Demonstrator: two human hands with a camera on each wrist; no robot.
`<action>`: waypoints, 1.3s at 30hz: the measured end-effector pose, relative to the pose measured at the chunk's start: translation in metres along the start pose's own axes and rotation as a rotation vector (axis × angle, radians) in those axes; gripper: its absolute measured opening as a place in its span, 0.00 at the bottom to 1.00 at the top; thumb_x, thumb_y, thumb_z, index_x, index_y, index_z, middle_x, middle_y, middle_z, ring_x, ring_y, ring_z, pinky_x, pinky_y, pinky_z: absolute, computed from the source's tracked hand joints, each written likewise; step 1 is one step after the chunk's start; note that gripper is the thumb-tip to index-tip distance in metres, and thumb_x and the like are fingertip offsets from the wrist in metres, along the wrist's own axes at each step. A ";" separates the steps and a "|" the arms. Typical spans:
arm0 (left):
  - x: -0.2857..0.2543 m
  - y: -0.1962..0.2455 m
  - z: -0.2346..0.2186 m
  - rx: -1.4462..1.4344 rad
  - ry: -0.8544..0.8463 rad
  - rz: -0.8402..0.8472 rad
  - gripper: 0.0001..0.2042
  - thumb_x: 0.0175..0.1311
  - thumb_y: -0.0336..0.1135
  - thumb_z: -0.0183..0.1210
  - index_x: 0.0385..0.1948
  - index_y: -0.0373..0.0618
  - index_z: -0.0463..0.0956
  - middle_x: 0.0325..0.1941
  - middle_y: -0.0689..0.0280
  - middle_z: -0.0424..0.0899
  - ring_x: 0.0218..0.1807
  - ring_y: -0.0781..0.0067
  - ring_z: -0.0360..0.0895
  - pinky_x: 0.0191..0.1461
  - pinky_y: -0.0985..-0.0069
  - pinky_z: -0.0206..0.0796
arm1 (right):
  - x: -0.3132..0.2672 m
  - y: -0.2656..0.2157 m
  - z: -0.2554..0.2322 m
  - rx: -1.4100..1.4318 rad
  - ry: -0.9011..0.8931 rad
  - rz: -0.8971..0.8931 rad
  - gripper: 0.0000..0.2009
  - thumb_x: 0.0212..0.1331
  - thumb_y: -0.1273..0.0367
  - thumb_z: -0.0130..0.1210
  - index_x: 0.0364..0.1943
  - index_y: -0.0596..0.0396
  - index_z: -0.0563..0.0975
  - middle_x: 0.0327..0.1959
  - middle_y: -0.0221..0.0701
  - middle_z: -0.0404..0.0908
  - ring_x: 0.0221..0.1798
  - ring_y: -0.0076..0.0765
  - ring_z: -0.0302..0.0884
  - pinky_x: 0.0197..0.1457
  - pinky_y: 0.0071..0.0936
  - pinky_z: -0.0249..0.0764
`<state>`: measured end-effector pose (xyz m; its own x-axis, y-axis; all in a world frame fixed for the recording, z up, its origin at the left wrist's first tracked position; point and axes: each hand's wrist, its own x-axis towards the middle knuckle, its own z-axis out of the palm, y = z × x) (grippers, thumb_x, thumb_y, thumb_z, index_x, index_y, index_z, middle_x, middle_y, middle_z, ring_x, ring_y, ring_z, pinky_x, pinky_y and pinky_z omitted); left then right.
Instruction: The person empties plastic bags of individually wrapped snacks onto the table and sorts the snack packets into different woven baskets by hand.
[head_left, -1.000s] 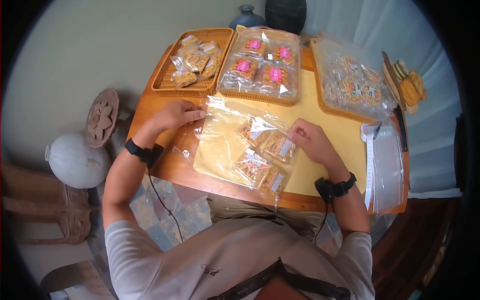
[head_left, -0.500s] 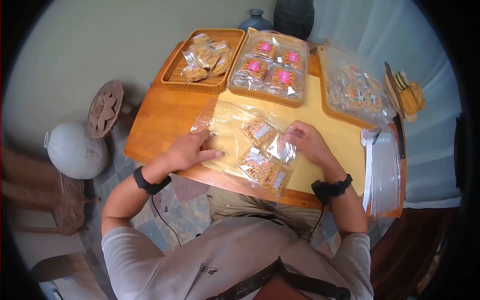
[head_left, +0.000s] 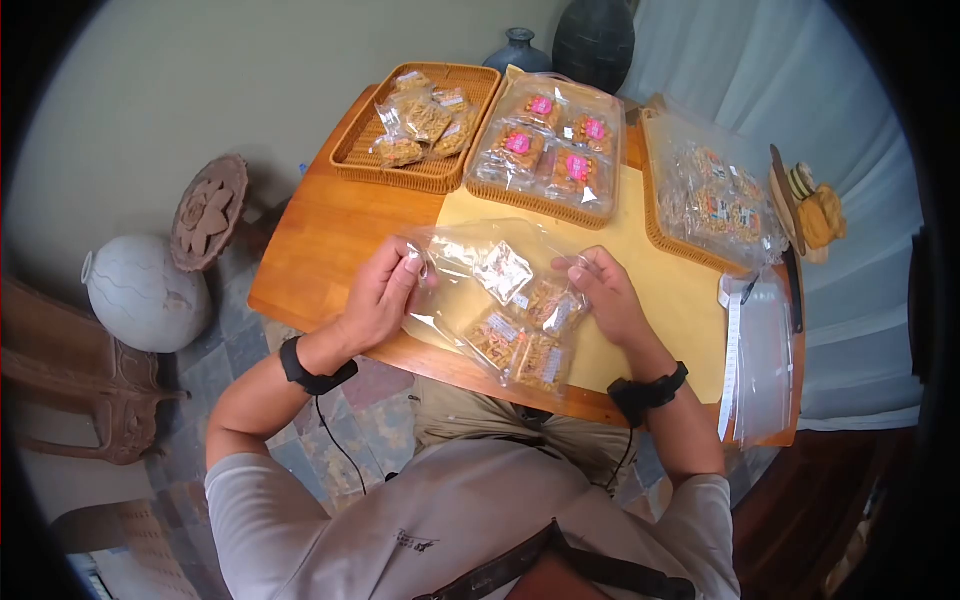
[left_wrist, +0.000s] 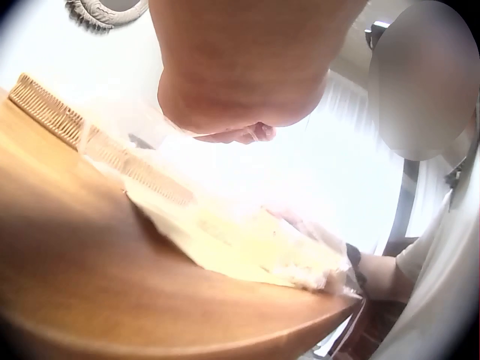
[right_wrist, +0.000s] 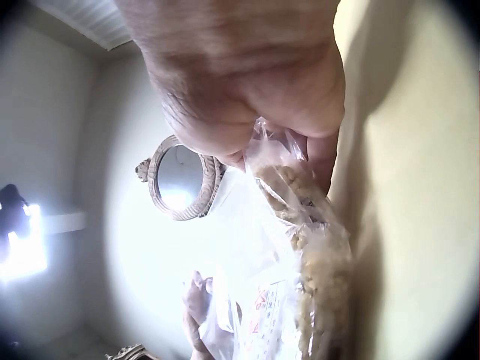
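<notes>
A large clear plastic bag (head_left: 455,262) lies over the front of the yellow sheet, with several small packets of a crumbly golden snack (head_left: 495,340) inside, each bearing a white label. My left hand (head_left: 383,295) pinches the bag's left edge, thumb on top. At the opposite edge my right hand (head_left: 612,300) pinches the plastic beside the packets. The right wrist view shows the gathered plastic (right_wrist: 274,142) between the right fingers and a packet (right_wrist: 319,262) hanging below. In the left wrist view the palm (left_wrist: 247,67) hides most of the left fingers.
Behind the bag stand a wicker tray of loose snack packets (head_left: 360,170), one of pink-labelled packs (head_left: 575,212), and at right another under clear plastic (head_left: 670,240). Flat clear bags (head_left: 770,350) lie at the table's right edge, near a dark knife-like strip (head_left: 794,290).
My left hand has come from the bag's far left corner toward me, then risen to pinch its left edge. The bag's left side is drawn up, and the packets have shifted slightly.
</notes>
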<state>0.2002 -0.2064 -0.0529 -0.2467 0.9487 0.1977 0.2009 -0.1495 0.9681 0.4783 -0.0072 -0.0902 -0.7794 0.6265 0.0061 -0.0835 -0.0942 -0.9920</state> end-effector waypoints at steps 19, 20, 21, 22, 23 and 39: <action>0.236 0.073 -0.115 0.783 0.442 0.341 0.13 0.76 0.40 0.54 0.47 0.38 0.75 0.36 0.61 0.85 0.31 0.75 0.76 0.37 0.74 0.70 | 0.183 -0.119 0.054 0.174 0.220 -0.068 0.11 0.73 0.70 0.50 0.55 0.55 0.70 0.50 0.38 0.81 0.53 0.36 0.80 0.58 0.42 0.82; 0.238 0.053 -0.117 0.784 0.446 0.345 0.13 0.76 0.40 0.54 0.47 0.38 0.75 0.36 0.61 0.85 0.31 0.75 0.76 0.37 0.74 0.70 | 0.201 -0.106 0.055 0.227 0.234 -0.038 0.11 0.72 0.71 0.50 0.55 0.56 0.69 0.49 0.38 0.79 0.53 0.39 0.80 0.58 0.45 0.82; 0.242 0.031 -0.120 0.993 0.454 0.252 0.17 0.74 0.43 0.56 0.51 0.38 0.75 0.44 0.55 0.84 0.43 0.61 0.79 0.47 0.66 0.71 | 0.214 -0.098 0.056 0.279 0.246 -0.011 0.12 0.72 0.72 0.49 0.56 0.57 0.68 0.48 0.38 0.78 0.53 0.41 0.80 0.57 0.49 0.83; 0.244 0.021 -0.121 1.198 0.457 0.152 0.21 0.72 0.47 0.58 0.55 0.37 0.75 0.53 0.49 0.83 0.55 0.47 0.81 0.58 0.58 0.73 | 0.220 -0.094 0.058 0.276 0.242 -0.018 0.12 0.72 0.72 0.49 0.56 0.57 0.68 0.48 0.38 0.78 0.53 0.41 0.80 0.57 0.49 0.83; 0.233 0.026 -0.110 1.102 0.350 0.211 0.25 0.70 0.49 0.60 0.59 0.38 0.72 0.56 0.47 0.81 0.58 0.45 0.78 0.62 0.57 0.70 | 0.225 -0.090 0.061 0.294 0.297 0.051 0.12 0.72 0.72 0.48 0.57 0.58 0.68 0.49 0.39 0.76 0.54 0.44 0.79 0.57 0.52 0.83; 0.190 0.064 -0.081 0.909 0.448 0.500 0.09 0.71 0.29 0.57 0.47 0.37 0.81 0.35 0.54 0.88 0.37 0.66 0.87 0.39 0.71 0.78 | 0.262 -0.147 0.071 0.474 0.185 0.096 0.26 0.69 0.61 0.55 0.63 0.64 0.64 0.61 0.51 0.66 0.64 0.58 0.68 0.61 0.59 0.79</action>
<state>0.0889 -0.0582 0.0590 -0.2262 0.6264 0.7459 0.9425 -0.0528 0.3301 0.2418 0.1156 0.0663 -0.6778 0.7204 -0.1471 -0.3227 -0.4712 -0.8209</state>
